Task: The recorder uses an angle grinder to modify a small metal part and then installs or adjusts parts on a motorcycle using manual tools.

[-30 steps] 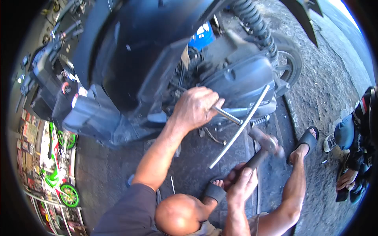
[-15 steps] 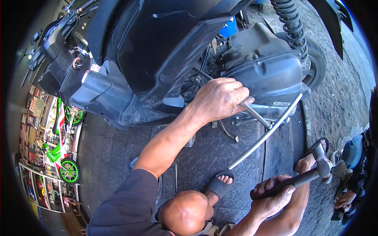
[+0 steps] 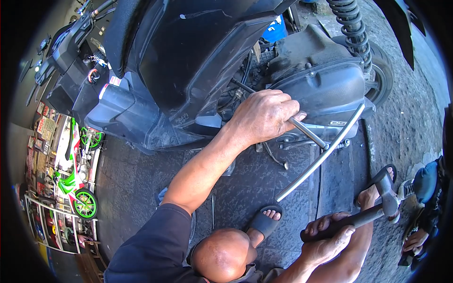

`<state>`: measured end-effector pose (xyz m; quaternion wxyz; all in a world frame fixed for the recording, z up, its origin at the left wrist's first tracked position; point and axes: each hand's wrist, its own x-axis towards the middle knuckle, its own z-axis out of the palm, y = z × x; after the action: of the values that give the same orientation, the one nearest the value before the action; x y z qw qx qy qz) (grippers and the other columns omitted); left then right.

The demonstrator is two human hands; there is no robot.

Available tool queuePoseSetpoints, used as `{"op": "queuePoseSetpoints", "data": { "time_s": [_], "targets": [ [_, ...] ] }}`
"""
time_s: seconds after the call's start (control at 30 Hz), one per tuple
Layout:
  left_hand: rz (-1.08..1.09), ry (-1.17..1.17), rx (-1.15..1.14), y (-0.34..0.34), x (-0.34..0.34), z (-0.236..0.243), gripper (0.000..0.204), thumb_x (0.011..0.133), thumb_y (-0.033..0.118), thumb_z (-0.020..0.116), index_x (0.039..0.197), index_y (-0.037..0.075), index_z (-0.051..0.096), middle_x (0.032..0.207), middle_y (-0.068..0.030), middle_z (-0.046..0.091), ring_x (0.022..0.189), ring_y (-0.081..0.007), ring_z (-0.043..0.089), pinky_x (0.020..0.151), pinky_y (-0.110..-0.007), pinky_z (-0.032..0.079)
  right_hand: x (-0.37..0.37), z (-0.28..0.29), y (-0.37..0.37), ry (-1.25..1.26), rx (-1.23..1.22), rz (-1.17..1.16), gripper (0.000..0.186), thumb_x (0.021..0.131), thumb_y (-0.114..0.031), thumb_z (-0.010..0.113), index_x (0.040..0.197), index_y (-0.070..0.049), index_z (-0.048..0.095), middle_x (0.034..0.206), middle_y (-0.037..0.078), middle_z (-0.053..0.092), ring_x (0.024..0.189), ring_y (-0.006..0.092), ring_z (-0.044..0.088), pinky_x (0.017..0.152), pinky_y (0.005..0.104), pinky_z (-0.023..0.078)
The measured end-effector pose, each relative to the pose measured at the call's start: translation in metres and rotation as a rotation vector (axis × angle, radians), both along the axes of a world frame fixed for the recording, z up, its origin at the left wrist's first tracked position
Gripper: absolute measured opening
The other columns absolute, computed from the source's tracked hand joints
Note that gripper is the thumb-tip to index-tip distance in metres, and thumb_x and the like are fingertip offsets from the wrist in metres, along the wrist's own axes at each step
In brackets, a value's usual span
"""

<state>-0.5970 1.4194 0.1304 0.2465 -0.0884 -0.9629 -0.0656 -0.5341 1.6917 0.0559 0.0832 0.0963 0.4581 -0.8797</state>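
Observation:
My left hand is wrapped round the shaft of a metal T-handle wrench. The far end of that shaft reaches into the engine area of a dark scooter, where its tip is hidden. The wrench's long silver crossbar slants out past my hand, over the floor. Lower right, my right hand is closed on a hammer by its dark handle. The hammer's head points up and to the right, apart from the wrench.
The scooter's engine cover, coil spring and rear wheel stand beyond the wrench. At the right edge a person in dark clothes sits close by. A green-and-white motorcycle stands by shelves on the left.
The whole view has shifted slightly. Both hands keep their grips, and the wrench and hammer stay almost as they were.

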Motion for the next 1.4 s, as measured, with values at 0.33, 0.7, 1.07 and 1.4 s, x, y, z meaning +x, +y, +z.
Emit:
{"op": "queuePoseSetpoints", "data": {
  "time_s": [0.33, 0.7, 1.07, 1.4],
  "targets": [
    [-0.02, 0.031, -0.006, 0.0, -0.002, 0.001, 0.027, 0.087, 0.02, 0.069, 0.07, 0.003, 0.057, 0.067, -0.0108, 0.056, 0.066, -0.0302, 0.059, 0.06, -0.041, 0.049, 0.009, -0.004, -0.004, 0.004, -0.047, 0.101, 0.054, 0.095, -0.056, 0.054, 0.097, -0.002, 0.047, 0.064, 0.007, 0.049, 0.045, 0.015, 0.048, 0.04, 0.0264, 0.041],
    [0.017, 0.051, 0.005, 0.006, -0.003, 0.003, 0.027, 0.087, 0.019, 0.069, 0.07, 0.003, 0.056, 0.067, -0.0119, 0.056, 0.067, -0.0315, 0.06, 0.064, -0.042, 0.049, -0.002, 0.007, -0.002, 0.13, -0.033, -0.069, 0.052, 0.095, -0.059, 0.046, 0.088, -0.008, 0.051, 0.06, 0.006, 0.046, 0.041, 0.0185, 0.046, 0.035, 0.0299, 0.038],
    [-0.02, 0.082, -0.01, 0.003, -0.001, 0.002, 0.027, 0.088, 0.018, 0.068, 0.07, 0.002, 0.055, 0.066, -0.0124, 0.053, 0.064, -0.0318, 0.057, 0.059, -0.041, 0.047, -0.016, 0.007, 0.011, 0.049, -0.023, 0.042, 0.056, 0.094, -0.058, 0.055, 0.097, -0.003, 0.047, 0.062, 0.006, 0.047, 0.043, 0.0148, 0.045, 0.037, 0.0273, 0.039],
    [-0.015, 0.058, -0.014, 0.002, -0.001, 0.002, 0.026, 0.087, 0.019, 0.069, 0.071, 0.002, 0.058, 0.068, -0.0123, 0.056, 0.065, -0.031, 0.059, 0.06, -0.04, 0.049, -0.011, 0.006, 0.006, -0.013, 0.011, 0.015, 0.05, 0.094, -0.059, 0.054, 0.096, -0.009, 0.048, 0.062, 0.003, 0.043, 0.041, 0.0142, 0.04, 0.038, 0.0273, 0.036]
  ]
}}
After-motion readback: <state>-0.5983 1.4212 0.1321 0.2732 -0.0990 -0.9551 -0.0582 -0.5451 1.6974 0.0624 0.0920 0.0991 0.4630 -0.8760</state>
